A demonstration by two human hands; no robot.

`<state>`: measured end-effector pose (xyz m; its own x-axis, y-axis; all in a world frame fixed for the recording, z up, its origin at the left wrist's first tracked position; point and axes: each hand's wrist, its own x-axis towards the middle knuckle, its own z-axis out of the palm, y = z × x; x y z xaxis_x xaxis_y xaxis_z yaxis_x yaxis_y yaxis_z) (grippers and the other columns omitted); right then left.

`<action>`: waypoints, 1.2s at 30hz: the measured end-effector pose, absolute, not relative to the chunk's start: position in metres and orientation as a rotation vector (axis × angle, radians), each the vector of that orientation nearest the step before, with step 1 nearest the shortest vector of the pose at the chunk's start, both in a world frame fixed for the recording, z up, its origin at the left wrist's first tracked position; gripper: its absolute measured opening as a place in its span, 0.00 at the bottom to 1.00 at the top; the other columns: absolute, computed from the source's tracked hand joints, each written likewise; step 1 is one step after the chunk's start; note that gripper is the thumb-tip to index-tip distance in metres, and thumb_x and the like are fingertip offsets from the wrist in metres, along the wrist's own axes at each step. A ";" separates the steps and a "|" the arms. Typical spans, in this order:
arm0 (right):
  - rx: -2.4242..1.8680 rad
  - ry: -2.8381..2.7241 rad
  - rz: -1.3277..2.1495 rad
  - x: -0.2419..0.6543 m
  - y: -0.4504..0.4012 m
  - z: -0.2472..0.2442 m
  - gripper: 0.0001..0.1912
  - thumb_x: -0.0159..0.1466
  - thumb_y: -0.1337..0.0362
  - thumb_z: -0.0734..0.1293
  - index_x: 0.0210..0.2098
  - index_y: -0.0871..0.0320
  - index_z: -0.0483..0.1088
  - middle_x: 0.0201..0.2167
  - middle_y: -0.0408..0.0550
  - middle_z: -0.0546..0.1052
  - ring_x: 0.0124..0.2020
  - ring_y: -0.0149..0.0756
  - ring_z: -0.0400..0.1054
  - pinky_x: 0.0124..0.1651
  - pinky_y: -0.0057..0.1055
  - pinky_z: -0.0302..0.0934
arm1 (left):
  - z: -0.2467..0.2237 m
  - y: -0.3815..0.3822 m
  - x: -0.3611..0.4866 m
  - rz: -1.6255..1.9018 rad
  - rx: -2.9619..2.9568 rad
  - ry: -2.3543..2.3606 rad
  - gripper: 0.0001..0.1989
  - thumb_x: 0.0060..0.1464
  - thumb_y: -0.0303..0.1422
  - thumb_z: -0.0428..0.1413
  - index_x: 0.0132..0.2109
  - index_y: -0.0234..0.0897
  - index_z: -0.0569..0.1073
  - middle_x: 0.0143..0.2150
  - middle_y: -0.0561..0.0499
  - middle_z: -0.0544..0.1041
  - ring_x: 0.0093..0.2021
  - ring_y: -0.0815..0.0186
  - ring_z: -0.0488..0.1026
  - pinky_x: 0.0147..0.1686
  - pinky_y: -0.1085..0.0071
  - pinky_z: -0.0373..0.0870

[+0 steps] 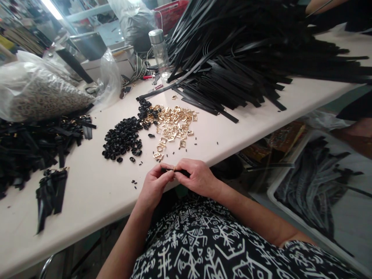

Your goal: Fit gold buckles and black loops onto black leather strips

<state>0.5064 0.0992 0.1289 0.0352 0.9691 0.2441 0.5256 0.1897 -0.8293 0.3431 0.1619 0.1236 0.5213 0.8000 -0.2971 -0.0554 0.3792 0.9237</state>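
Observation:
At the table's near edge, my left hand (158, 181) and my right hand (199, 177) meet, fingers pinched together. Between them they grip a black strap (183, 173), and a small gold buckle (174, 169) shows at the fingertips. How strap and buckle are joined is hidden by the fingers. Just beyond my hands lies a heap of gold buckles (176, 123). Left of it is a pile of small black loops (123, 139). A few tiny black bits (134, 182) are scattered near my left hand.
Long black straps (221, 83) are heaped at the back right. Finished-looking strap pieces (52, 190) lie at the left, near a clear bag of metal rings (49, 89). A glass bottle (159, 54) stands behind. Below the table is a white bin (274, 190) with strips.

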 end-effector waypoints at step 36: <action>-1.383 -1.420 0.825 0.512 0.094 0.133 0.06 0.63 0.71 0.63 0.33 0.58 0.71 0.30 0.43 0.76 0.32 0.31 0.68 0.37 0.28 0.62 | 0.121 0.146 0.374 0.804 0.506 0.856 0.15 0.36 0.29 0.70 0.34 0.35 0.76 0.33 0.54 0.79 0.31 0.74 0.75 0.33 0.81 0.72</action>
